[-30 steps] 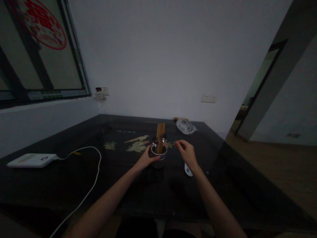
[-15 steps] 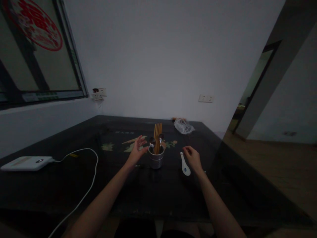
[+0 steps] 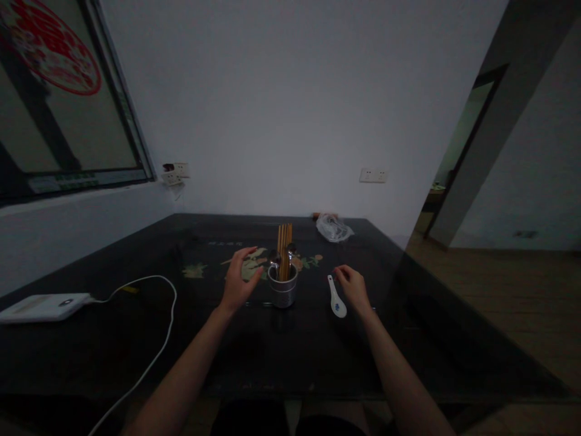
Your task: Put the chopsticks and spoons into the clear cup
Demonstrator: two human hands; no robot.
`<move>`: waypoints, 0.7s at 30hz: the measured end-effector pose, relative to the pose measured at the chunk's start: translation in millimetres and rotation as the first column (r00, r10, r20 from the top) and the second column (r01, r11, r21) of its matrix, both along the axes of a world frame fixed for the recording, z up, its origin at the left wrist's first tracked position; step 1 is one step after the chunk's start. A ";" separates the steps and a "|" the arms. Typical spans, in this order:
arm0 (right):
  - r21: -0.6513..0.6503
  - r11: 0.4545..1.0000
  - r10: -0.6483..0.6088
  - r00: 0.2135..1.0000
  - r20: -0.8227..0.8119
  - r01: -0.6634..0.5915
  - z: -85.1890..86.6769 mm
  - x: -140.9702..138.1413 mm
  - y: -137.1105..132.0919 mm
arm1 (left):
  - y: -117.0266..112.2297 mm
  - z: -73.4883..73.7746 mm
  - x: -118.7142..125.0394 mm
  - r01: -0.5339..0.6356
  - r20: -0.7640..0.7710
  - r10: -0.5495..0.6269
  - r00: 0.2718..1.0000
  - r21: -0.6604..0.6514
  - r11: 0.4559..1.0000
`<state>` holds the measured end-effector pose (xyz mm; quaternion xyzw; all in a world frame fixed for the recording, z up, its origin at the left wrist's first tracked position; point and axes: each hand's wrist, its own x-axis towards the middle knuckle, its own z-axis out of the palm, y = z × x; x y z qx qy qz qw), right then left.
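Note:
A metal utensil cup (image 3: pixel 282 293) stands upright on the dark table. Wooden chopsticks (image 3: pixel 285 251) and metal spoons (image 3: pixel 291 249) rise out of it. To its left is my left hand (image 3: pixel 238 282), with fingers and thumb spread toward the cup and a gap between them and its wall. A white ceramic soup spoon (image 3: pixel 336 301) with a blue mark in its bowl lies on the tabletop, handle pointing away from me. Just right of that handle, my right hand (image 3: pixel 354 289) has loosely bent fingers, their tips near the handle and seemingly holding nothing.
On the left lies a white power bank (image 3: pixel 45 307), its white cable (image 3: pixel 170 327) looping over the dark table (image 3: pixel 281 357) to the front edge. A crumpled clear plastic bag (image 3: pixel 333 227) sits at the back by the wall, below a socket (image 3: pixel 373 175).
My left hand has drawn back slightly from the cup, its fingers and thumb now wider apart. My right hand and the soup spoon keep their places; the whole view has shifted a little.

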<state>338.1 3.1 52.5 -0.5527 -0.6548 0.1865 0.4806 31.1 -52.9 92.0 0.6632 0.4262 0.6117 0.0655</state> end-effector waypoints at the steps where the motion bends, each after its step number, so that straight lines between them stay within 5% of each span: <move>1: -0.005 1.000 0.002 1.000 -0.006 -0.002 0.4 0.5 -0.4 | -4.7 3.9 2.2 -0.030 -0.064 0.033 0.997 0.053 0.998; 6: -0.011 1.000 -0.002 1.000 -0.028 0.002 0.8 2.8 -0.5 | -26.4 20.7 41.4 0.113 -0.369 -0.068 0.927 0.104 0.988; 12: -0.020 1.000 -0.018 1.000 -0.024 0.018 -0.1 8.7 0.8 | -29.7 20.1 116.0 0.427 -0.666 -0.410 0.623 -0.151 0.892; 21: -0.036 0.995 -0.090 0.996 0.029 0.091 -5.1 20.5 8.3 | 32.4 -33.7 169.0 0.094 -0.865 -0.206 0.457 -0.184 0.978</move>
